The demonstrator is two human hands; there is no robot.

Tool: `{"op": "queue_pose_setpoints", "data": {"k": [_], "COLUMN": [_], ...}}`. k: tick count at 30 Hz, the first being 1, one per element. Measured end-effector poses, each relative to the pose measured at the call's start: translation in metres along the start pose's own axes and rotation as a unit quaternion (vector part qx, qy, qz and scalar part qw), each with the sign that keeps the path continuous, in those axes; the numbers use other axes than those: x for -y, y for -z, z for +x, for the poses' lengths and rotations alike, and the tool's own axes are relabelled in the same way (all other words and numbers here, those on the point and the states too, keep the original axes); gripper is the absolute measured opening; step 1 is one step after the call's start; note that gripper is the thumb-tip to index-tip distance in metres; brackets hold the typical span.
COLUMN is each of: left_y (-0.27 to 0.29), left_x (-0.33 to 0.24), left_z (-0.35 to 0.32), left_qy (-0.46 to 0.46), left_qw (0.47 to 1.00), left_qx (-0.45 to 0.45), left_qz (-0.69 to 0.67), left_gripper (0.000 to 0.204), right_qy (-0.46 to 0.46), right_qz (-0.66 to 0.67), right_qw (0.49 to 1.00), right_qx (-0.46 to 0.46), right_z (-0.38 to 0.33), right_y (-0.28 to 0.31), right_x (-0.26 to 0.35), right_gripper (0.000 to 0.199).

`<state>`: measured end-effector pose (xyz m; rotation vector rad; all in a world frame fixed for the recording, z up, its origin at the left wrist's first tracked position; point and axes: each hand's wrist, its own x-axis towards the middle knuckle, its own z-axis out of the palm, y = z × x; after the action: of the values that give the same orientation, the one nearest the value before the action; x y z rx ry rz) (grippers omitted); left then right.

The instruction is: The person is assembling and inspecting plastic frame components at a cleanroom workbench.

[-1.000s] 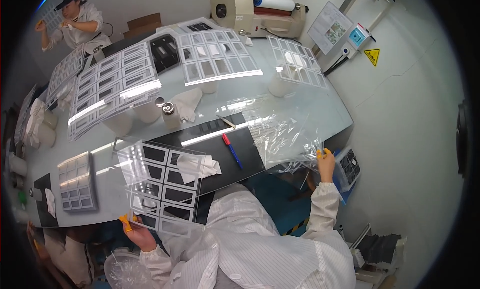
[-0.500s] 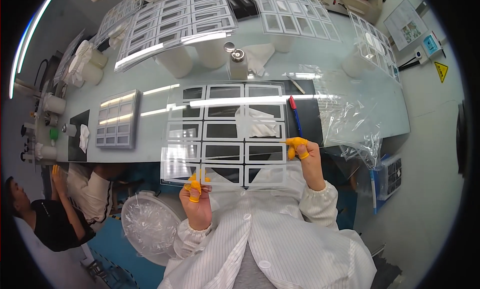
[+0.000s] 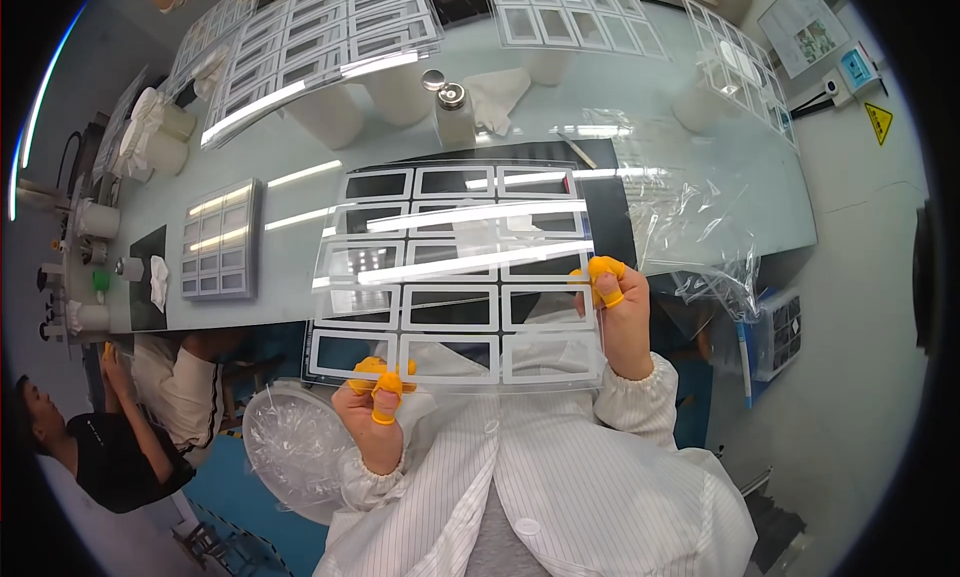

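Big pale worktable [image 3: 700, 192] sweeps across the upper half of the frame, curved by the lens, and it's crowded. Over its near edge, dead centre, hangs the clear sheet [image 3: 455, 277], a wide transparent panel carrying a grid of dark rectangular cells in white frames, strip lights glaring off it. Its long axis runs left to right across the frame, and it sits tilted, far edge out over the black mat [image 3: 612, 212], near edge back toward the white striped coat.

Now the grip. Left hand [image 3: 375, 412], lower centre-left, pinches the sheet's near bottom edge with orange finger cots closed on it. Right hand [image 3: 618, 317], centre-right, is clamped on the right-hand edge, higher up the panel. So the sheet stretches up and left from the right hand, and up and right from the left. Both hands are on it; neither is free. The left one holds closer to the body.

Around it: more gridded sheets [image 3: 300, 52] propped on white cylinders along the upper left and top, a small metal-capped bottle [image 3: 453, 112] at top centre with a white wipe [image 3: 500, 85] just beside it, crumpled clear plastic film [image 3: 700, 237] spilling off the table's right side. A smaller grey tray of cells [image 3: 218, 239] lies at left. Another person [image 3: 110, 437] crouches at lower left, and a clear bagged bin [image 3: 295, 442] stands near them.
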<state>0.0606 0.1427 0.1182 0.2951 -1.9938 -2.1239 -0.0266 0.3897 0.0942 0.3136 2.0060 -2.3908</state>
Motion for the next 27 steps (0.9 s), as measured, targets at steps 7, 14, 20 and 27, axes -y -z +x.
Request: {"op": "queue_pose_setpoints", "data": {"k": [7,14,20,27], "left_y": [-0.016,-0.022,-0.026,-0.03], "left_x": [-0.006,-0.01,-0.007,-0.006], "left_z": [0.007,0.009,0.009,0.008], "left_qy": [-0.016,0.028,0.033,0.019], "left_qw": [1.0,1.0,0.999,0.999], "left_qx": [-0.018,-0.011,0.001,-0.032], "left_qz": [0.0,0.004,-0.017,-0.007], "left_gripper": [0.052,0.056,0.053,0.048], "right_qy": [-0.018,-0.028,-0.027,-0.02], "right_qz": [0.054,0.051,0.103,0.098], "right_qw": [0.998,0.998,0.993,0.994], "right_qx": [0.015,0.032,0.044,0.043], "right_z": [0.012,0.02,0.024,0.025], "right_y": [0.008,0.015,0.019,0.013], "right_x": [-0.008,-0.016,-0.017,-0.021], "right_gripper": [0.031,0.034,0.031,0.036]}}
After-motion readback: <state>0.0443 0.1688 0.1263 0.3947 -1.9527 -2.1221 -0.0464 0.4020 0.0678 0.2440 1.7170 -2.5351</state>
